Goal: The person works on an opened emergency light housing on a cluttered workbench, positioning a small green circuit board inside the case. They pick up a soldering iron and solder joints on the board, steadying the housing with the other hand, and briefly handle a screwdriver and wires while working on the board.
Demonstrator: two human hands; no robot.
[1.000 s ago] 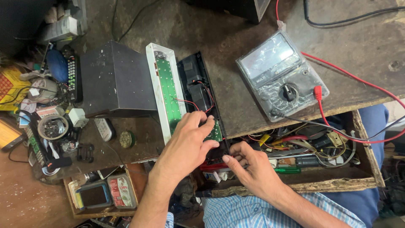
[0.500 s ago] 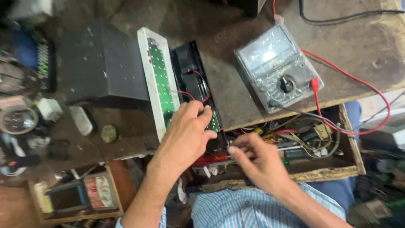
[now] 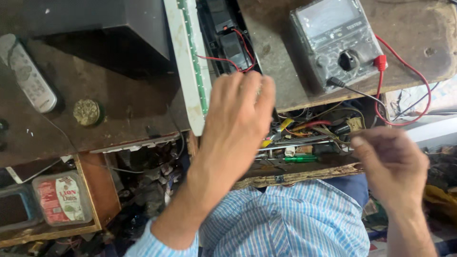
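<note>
Worn brown bench (image 3: pixel 124 119), viewed from above. Black housing (image 3: pixel 226 40) with red wires lies on it just left of the grey meter (image 3: pixel 333 40), a white strip (image 3: pixel 188 62) with a green board along the housing's left edge. Left hand (image 3: pixel 235 123), fingers spread flat and holding nothing, hovers over the housing's near end. Right hand (image 3: pixel 392 164), blurred, fingers loosely curled, empty as far as visible, hangs below the meter, beside the open drawer (image 3: pixel 304 173). Clear tub (image 3: pixel 62 197) with red-and-white label, far lower left of the housing.
</note>
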